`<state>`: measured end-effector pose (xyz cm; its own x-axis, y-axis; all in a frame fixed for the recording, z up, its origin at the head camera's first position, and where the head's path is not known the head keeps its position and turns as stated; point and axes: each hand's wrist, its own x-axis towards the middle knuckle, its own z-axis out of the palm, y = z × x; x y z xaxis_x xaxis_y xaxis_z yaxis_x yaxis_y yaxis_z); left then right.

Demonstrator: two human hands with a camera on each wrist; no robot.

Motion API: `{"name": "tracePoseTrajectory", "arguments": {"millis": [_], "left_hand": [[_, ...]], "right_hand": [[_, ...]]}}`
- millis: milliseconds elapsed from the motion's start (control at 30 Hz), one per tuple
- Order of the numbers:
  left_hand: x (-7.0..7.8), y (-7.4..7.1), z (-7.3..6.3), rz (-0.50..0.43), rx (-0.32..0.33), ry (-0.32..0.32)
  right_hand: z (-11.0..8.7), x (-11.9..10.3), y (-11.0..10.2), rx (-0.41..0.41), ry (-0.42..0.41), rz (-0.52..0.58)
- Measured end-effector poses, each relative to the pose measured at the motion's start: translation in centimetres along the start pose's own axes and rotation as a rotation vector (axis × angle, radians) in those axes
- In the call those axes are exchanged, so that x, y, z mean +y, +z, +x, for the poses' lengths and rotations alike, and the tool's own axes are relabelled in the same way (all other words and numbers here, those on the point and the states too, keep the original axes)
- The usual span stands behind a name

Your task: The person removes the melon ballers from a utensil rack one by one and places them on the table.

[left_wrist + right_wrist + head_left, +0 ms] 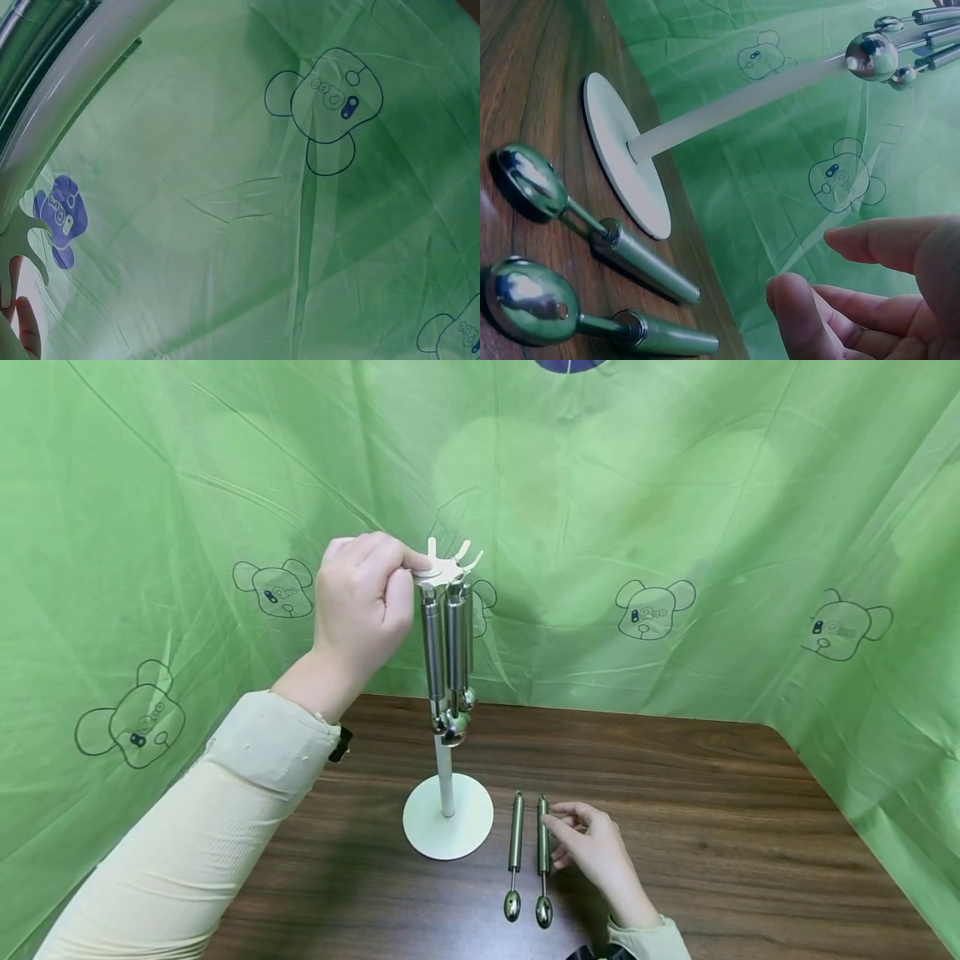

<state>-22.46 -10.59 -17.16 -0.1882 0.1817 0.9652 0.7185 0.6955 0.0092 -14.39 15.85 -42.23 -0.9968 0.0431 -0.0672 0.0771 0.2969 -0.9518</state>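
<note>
My left hand (363, 585) pinches the top of a white utensil stand (447, 835), its index finger lying on the hooked disc. From the hooks hang several steel melon ballers (454, 647), bowls down. Two more melon ballers lie side by side on the table, the left one (517, 831) and the right one (543, 906), with their bowls toward me. Beside the right one is my right hand (596, 847), thumb and fingers parted. The thumb overlaps that handle in the head view; the right wrist view shows a gap between thumb (791, 300) and index finger with nothing in it.
A dark wooden table (675, 793) carries the stand and the loose tools. Green cloth (562, 510) printed with bear heads hangs behind the table and along both sides.
</note>
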Motion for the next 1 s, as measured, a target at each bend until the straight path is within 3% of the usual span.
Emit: {"name": "tracePoseTrajectory", "arguments": {"millis": [467,1000], "left_hand": [[-0.1,0.0,0.2,-0.005,-0.004,0.011],[-0.2,-0.2,0.3,-0.003,-0.016,0.010]], "right_hand": [[-0.5,-0.9,0.0,0.007,-0.024,0.057],[-0.6,-2.6,0.4,0.038,-0.106,0.129]]}}
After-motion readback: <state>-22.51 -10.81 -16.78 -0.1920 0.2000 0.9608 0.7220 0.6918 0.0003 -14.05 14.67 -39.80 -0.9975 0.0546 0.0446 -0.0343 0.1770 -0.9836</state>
